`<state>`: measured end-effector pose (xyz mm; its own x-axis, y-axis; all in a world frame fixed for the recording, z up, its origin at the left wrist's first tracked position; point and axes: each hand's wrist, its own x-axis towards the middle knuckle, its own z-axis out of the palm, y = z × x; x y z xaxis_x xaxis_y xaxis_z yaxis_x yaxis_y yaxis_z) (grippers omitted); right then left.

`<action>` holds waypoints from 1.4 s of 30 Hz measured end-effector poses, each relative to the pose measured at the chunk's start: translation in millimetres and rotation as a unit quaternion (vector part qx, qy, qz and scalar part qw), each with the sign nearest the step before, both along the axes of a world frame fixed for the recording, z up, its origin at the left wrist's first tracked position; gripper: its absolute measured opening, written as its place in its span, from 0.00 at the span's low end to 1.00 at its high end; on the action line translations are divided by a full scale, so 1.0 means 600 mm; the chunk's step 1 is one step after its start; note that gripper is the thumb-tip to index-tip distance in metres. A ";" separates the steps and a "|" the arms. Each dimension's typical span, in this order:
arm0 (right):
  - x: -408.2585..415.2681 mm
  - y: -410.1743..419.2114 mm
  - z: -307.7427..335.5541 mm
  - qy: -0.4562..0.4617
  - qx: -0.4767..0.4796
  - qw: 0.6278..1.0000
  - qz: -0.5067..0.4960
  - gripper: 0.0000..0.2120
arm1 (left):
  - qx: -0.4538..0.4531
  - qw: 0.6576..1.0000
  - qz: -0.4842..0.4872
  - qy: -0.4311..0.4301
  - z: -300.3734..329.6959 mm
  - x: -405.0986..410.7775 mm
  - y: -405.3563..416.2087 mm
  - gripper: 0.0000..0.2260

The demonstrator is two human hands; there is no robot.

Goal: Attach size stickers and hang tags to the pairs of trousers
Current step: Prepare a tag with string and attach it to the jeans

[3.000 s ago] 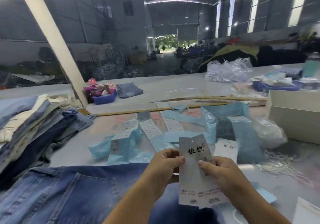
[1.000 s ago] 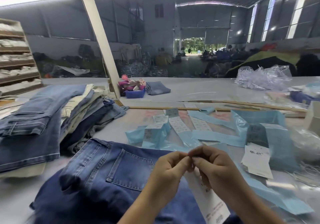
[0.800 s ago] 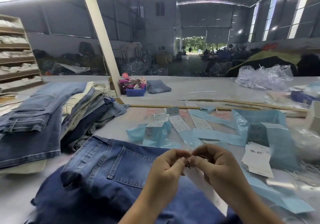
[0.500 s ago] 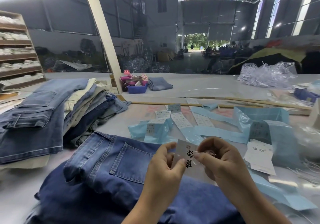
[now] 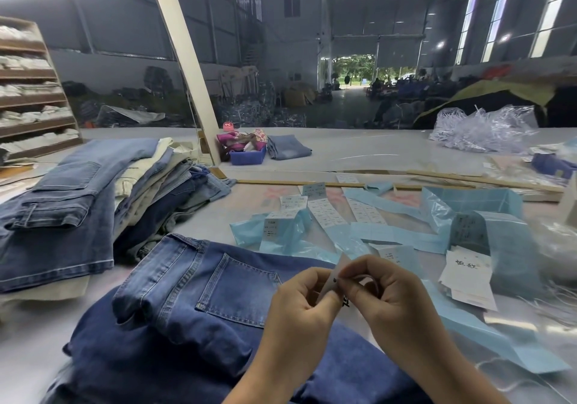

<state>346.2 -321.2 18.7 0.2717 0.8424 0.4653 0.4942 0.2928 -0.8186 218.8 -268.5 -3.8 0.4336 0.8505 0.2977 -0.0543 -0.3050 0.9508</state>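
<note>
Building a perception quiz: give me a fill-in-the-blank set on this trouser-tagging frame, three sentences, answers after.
1. Both the left hand and the right hand pinch a white ____.
2. The hands work above a pair of dark blue ____.
3. The stack of folded trousers lies on the person's ____ side.

Missing words: hang tag; jeans; left

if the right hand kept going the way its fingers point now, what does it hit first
The right hand points left, toward the left hand. First comes the hang tag pinched between them, then the left hand's fingers; they look almost touching, though depth is unclear.
</note>
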 end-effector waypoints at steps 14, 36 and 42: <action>0.003 -0.005 0.004 -0.025 -0.036 0.999 0.023 0.09 | -0.040 0.994 -0.105 -0.010 -0.010 -0.021 0.016 0.10; 0.028 -0.001 -0.005 -0.006 -0.098 0.995 0.016 0.08 | -0.054 0.996 0.070 -0.011 -0.007 -0.019 0.038 0.06; 0.052 0.003 -0.010 0.049 -0.114 0.992 0.024 0.14 | -0.110 0.982 0.150 -0.014 -0.013 -0.027 0.060 0.07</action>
<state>377.4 -319.6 12.5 0.2632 0.9359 0.2342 0.3996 0.1152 -0.9094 202.4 -232.5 -11.6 0.1471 0.9839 0.1014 -0.0211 -0.0993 0.9948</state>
